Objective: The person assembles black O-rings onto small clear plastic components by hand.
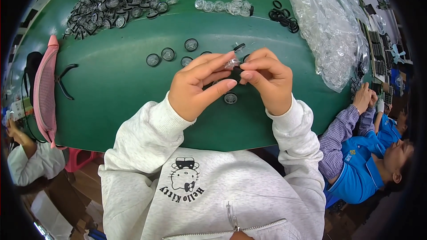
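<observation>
My left hand (193,84) pinches a small clear plastic disc-shaped piece (231,63) between thumb and fingers. Against it, my right hand (270,77) grips a black ring (237,72) with thumb and forefinger; the fingertips partly cover it. Around and beneath both hands lie several clear discs with black rims (167,54), one of them (230,98) just below the fingertips. Beyond the hands sits a cluster of clear discs without black rims (219,6). Loose black rings (284,18) are gathered to its right.
A big heap of black-rimmed clear discs (120,2) covers the far left of the green table (102,102). A clear bag of parts (329,35) lies at right. Pliers (64,82) and a pink mesh pouch (44,93) are at left. Co-workers (360,160) sit on both sides.
</observation>
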{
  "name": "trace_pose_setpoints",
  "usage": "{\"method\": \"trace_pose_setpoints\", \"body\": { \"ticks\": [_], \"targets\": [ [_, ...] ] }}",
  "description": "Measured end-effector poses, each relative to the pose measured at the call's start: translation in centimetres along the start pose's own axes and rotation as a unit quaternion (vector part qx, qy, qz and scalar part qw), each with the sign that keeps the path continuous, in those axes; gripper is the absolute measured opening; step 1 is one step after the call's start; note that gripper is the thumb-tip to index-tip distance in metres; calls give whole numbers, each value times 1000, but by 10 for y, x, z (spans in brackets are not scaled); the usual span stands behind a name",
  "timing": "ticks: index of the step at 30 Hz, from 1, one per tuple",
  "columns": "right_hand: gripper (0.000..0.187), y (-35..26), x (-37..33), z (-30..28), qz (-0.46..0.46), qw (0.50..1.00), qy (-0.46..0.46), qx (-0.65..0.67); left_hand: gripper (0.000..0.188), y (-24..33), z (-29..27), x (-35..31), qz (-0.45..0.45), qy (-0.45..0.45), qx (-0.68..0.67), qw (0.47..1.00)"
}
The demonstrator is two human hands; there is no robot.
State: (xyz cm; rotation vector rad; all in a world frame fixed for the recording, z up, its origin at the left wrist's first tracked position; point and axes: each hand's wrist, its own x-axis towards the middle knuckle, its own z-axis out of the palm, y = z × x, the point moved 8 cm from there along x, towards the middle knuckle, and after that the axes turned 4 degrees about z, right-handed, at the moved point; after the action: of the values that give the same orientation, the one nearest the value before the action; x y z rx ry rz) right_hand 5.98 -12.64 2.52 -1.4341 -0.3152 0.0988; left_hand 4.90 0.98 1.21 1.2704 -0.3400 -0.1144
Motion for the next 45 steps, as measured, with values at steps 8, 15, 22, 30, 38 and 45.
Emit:
{"method": "trace_pose_setpoints", "body": {
  "ticks": [8, 15, 22, 30, 38, 45],
  "targets": [
    [18, 6, -1, 5, 33, 999, 18, 34, 39, 10, 0, 1, 57, -10, 125, 991],
    [22, 0, -2, 5, -34, 998, 20, -55, 33, 15, -3, 0, 97, -34, 221, 970],
    [23, -14, 1, 5, -47, 988, -4, -149, 28, 11, -6, -1, 64, -14, 161, 985],
    [20, -8, 2, 1, -49, 995, -47, -72, 29, 6, -4, -4, -7, 16, -25, 1000],
    [21, -7, 3, 3, -7, 999, -31, -12, 27, 5, -3, -7, 6, 29, -32, 999],
    [22, -15, 3, 5, -72, 992, -53, -84, 21, 10, -3, -5, 57, 0, 74, 996]
  ]
}}
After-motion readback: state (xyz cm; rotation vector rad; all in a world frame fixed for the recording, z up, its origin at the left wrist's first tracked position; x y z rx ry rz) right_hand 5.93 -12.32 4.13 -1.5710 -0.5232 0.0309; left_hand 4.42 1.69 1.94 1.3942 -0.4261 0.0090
